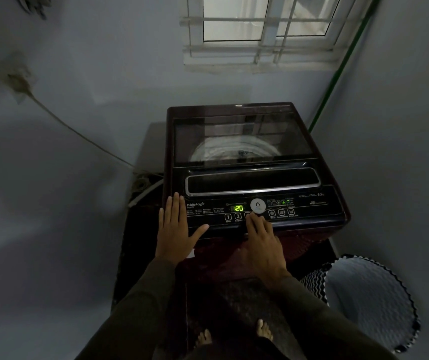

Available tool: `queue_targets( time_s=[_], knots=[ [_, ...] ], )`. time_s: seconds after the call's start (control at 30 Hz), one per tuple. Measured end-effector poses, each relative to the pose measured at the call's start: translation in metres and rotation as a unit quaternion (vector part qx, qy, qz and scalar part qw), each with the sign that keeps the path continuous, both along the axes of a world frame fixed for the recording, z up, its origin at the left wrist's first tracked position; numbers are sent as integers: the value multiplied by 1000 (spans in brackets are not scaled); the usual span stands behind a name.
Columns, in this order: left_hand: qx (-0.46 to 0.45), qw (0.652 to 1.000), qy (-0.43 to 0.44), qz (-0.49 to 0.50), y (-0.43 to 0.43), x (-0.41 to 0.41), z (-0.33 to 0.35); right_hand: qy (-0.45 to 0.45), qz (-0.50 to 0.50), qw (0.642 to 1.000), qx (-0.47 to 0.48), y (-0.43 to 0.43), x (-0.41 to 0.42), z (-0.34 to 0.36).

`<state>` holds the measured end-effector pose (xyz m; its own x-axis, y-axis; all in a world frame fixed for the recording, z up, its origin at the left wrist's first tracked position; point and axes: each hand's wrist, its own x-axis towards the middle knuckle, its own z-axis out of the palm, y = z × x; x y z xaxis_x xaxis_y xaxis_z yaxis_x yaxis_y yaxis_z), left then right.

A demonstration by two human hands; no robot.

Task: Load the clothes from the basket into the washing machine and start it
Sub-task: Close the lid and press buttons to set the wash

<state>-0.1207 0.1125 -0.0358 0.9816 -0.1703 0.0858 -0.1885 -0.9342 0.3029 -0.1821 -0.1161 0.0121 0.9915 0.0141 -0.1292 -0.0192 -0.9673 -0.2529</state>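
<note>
So the washing machine [247, 178] sits in the corner under the window [260, 29], glass lid [242, 136] down, display [238, 208] glowing a green :20; left hand [174, 229] lies flat on the front left corner of the control panel [312, 211], fingers straight and together, thumb splayed out, gripping nothing; right hand [262, 242] reaches forward, fingers [251, 219] mostly straight, tips on the button just right of the "2" key [238, 216], holding nothing either; basket [312, 284] stands on the floor just right of the machine; can't tell what's under the lid, too dim.
</note>
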Motion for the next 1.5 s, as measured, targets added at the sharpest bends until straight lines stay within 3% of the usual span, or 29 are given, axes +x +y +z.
queue_targets(
  time_s=[1.17, 1.5],
  knots=[
    [6, 1000, 15, 2, 0, 0, 1, 1, 30, 998, -60, -21, -5, -2],
    [6, 1000, 19, 3, 0, 0, 2, 5, -13, 997, -76, -45, -5, 5]
  ],
)
